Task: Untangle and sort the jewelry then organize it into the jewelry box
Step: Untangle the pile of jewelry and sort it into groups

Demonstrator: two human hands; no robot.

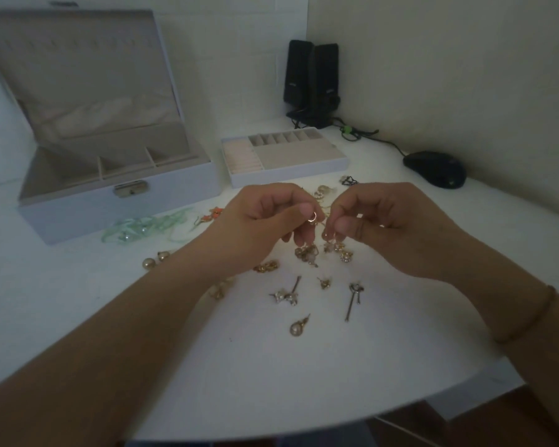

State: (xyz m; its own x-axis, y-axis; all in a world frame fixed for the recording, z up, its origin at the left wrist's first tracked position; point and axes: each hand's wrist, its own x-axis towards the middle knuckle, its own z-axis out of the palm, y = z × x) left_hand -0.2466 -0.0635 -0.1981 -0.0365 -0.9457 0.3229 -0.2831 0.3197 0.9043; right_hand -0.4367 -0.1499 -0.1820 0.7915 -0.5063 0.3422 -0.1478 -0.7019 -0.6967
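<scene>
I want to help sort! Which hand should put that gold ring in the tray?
Probably the left hand: it already pinches the gold ring. The tray sits just beyond both hands, and the right hand holds other dangling earrings.

Beneath the fingers (307, 235) loose earrings (307, 253) crowd the white table (239, 366); beyond the fingers the removable tray (284, 156) blocks; leftward stands the jewelry box (117, 195); nearer lies bare table.

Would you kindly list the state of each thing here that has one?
jewelry box: lid open, compartments look empty
tray: out of the box, on the table
left hand: pinching a gold ring
right hand: pinching tangled earrings
green ribbon: loose on table
</scene>
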